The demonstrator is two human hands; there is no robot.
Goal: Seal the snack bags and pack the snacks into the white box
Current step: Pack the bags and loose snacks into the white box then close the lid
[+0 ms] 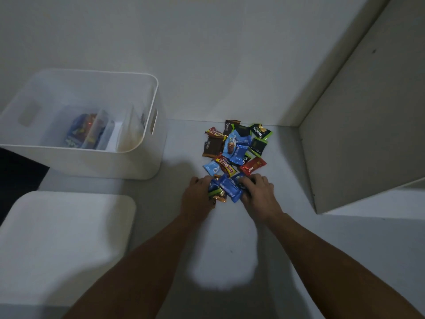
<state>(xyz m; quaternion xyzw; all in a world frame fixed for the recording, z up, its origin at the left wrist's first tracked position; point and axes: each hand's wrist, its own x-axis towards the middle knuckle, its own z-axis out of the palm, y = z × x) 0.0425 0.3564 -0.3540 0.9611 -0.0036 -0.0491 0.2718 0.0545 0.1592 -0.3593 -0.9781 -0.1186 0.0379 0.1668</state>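
I find the pile of small snacks (236, 150) loose on the grey surface, right of the white box (147, 162) and near the corner of the wall. My left hand (197, 194) and right hand (258, 192) close in from either side on the nearest packets, fingers curled around a blue packet (231, 188) and a few others bunched between them. The wrappers look light, thin and slick, so in my judgement they will crumple and slide; a scoop from underneath with both hands should hold better than pinching single edges. The box stands open, with what appear to be clear bags (92, 132) of snacks already inside, though blur there prevents certainty. A white lid (64, 236) lies in front of the box, apart from the pile. The box's tall near wall stands between hands and interior, so any load must be lifted over its rim.
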